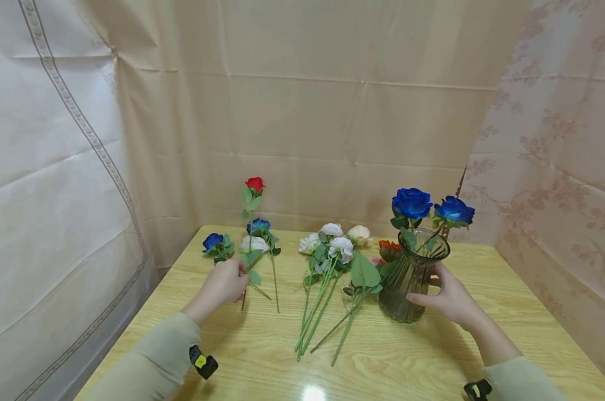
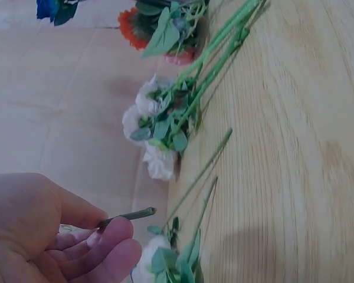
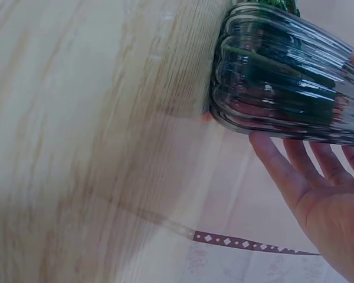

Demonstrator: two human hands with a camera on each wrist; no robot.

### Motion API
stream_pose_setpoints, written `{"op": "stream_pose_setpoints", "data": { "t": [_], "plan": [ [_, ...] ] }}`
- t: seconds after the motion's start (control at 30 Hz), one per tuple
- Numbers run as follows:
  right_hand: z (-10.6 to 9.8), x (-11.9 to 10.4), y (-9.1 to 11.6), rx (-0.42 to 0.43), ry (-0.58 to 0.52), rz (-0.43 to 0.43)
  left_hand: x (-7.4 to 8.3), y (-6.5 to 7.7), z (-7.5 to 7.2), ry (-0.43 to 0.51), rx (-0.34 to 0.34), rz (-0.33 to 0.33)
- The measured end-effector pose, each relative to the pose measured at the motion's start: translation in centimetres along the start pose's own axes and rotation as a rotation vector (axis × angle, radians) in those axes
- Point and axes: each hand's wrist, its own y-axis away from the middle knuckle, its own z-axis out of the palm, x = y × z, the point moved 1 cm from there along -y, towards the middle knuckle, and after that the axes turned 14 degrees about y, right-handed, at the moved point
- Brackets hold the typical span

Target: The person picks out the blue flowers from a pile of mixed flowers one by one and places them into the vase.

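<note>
My left hand (image 1: 227, 281) pinches the stem of a red rose (image 1: 255, 185), held upright above the table's left side. In the left wrist view, the cut stem end (image 2: 143, 213) pokes out between thumb and fingers. My right hand (image 1: 450, 298) holds a ribbed, smoky glass vase (image 1: 403, 303) from its right side, thumb in front and fingers on the far side. Two blue roses, one on the left (image 1: 411, 203) and one on the right (image 1: 454, 210), stand in the vase, which appears slightly tilted. Its glass (image 3: 271, 82) also shows in the right wrist view.
White flowers (image 1: 341, 249) with long green stems lie mid-table. An orange flower (image 1: 389, 247) and a leafy stem (image 1: 365, 272) lie left of the vase. Near my left hand lie blue roses (image 1: 213, 242) and a white flower (image 1: 254, 244). Curtains (image 1: 332, 111) hang behind the wooden table (image 1: 382, 362).
</note>
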Motion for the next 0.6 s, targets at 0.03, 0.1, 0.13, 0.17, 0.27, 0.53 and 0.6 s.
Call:
{"op": "stream_pose_setpoints", "data": {
  "t": [0.03,0.1,0.13,0.17,0.27,0.53,0.6],
  "plan": [
    [0.0,0.0,0.0,0.002,-0.004,-0.001,0.1,0.0,0.2,0.003,-0.002,0.003],
    [0.1,0.0,0.0,0.007,-0.013,-0.005,0.4,0.0,0.5,0.013,-0.011,0.007],
    [0.1,0.0,-0.1,0.011,-0.016,-0.009,0.5,0.0,0.7,0.018,-0.014,0.007],
    [0.1,0.0,-0.1,0.018,-0.016,-0.014,0.7,0.0,0.8,0.021,-0.018,0.006],
    [0.0,-0.2,-0.1,0.031,-0.010,-0.024,1.1,0.1,1.3,0.031,-0.030,0.010],
    [-0.4,-0.6,0.2,0.009,0.077,0.030,2.2,0.1,2.4,0.018,-0.073,0.054],
    [-0.4,-0.6,0.3,0.014,0.083,0.031,2.3,0.1,2.7,0.015,-0.082,0.051]
  ]
}}
